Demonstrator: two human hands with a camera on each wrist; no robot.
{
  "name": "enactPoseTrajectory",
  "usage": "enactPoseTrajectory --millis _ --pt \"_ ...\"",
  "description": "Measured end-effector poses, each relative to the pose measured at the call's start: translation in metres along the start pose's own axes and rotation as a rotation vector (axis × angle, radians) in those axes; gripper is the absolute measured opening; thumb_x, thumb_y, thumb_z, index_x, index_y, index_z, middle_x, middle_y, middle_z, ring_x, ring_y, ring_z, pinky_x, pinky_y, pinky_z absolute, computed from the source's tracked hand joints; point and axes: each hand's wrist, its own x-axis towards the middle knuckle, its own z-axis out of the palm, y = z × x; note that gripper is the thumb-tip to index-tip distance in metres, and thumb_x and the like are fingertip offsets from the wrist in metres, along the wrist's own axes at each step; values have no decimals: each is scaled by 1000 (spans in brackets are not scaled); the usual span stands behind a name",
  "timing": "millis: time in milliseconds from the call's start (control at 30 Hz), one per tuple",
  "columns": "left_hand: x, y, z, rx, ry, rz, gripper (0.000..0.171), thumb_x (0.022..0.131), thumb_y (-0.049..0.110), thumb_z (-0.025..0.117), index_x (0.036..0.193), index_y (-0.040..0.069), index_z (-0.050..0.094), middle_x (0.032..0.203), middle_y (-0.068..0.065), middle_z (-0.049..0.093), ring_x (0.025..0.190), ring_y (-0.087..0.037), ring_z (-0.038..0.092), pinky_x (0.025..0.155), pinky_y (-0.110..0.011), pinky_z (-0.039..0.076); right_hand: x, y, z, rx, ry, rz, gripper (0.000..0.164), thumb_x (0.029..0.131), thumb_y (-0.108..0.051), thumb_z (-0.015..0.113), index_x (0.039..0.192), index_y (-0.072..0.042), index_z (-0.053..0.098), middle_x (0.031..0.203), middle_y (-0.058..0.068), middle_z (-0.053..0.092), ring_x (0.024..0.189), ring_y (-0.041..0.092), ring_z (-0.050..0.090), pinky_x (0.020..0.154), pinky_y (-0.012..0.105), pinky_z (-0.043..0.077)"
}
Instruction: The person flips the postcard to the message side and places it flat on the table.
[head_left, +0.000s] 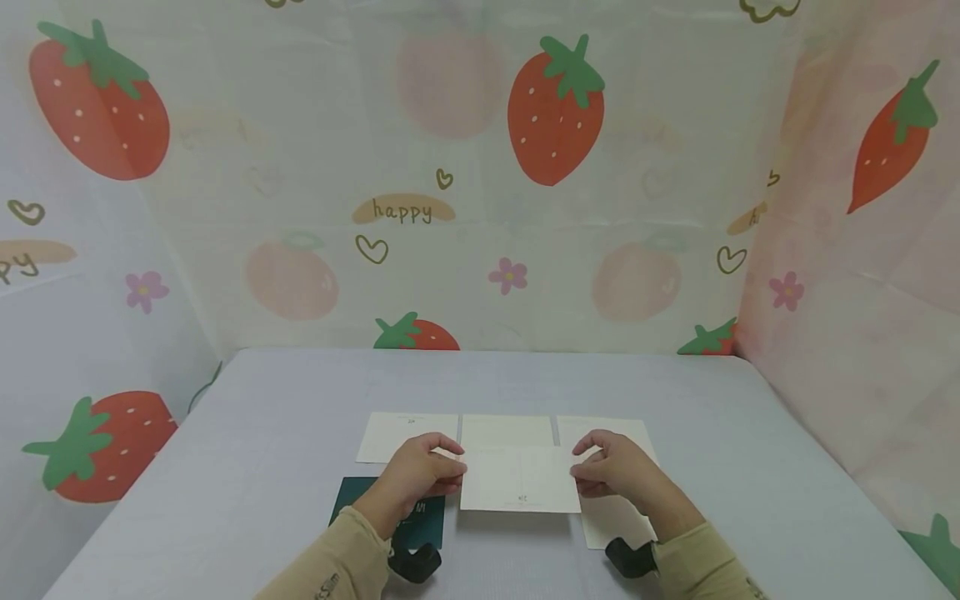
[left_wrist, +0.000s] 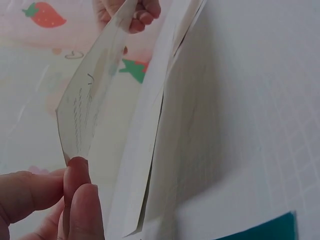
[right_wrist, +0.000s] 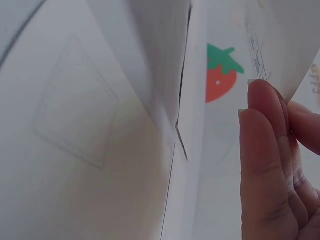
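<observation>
A cream card (head_left: 521, 483) with a small printed mark is held up over the table by its two side edges. My left hand (head_left: 420, 473) pinches the left edge between thumb and fingers; my right hand (head_left: 621, 477) does the same on the right. In the left wrist view the card (left_wrist: 85, 107) stands tilted, fine lines of print on its face. Behind it on the table lies a middle card (head_left: 506, 430), partly covered by the held one. A dark green card (head_left: 431, 527) lies under my left forearm, partly hidden.
One pale card (head_left: 390, 432) lies at the back left and another (head_left: 611, 427) at the back right, in a row with the middle one. A further cream card (head_left: 618, 527) lies below my right hand. Strawberry-print sheets (head_left: 465, 275) enclose the white table (head_left: 187, 517).
</observation>
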Motion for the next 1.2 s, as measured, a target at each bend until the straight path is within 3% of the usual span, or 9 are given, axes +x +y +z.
enactPoseTrajectory --millis 200,433,800,1200 --pt "0 0 1 0 6 -6 37 80 11 69 114 4 56 79 -9 65 66 -16 63 66 -29 55 0 -1 2 -5 8 5 38 79 0 66 114 3 51 74 9 64 65 22 63 64 36 55" --pt "1 -2 1 13 5 -13 33 81 11 68 111 4 58 78 -8 66 66 -15 63 65 -29 55 -2 -3 4 -40 14 14 38 79 0 66 114 1 53 75 9 64 65 21 63 63 35 55" --pt "3 -8 3 69 23 -10 24 81 10 68 103 5 60 77 -7 65 66 -15 62 63 -29 55 1 3 4 -49 -22 -33 28 78 2 65 103 4 53 74 10 62 63 19 62 60 33 55" --pt "4 -15 6 134 35 -1 19 83 10 65 100 3 62 79 -7 64 67 -16 62 64 -31 55 7 7 11 -90 44 20 14 79 1 64 93 2 59 71 8 62 62 17 62 59 31 55"
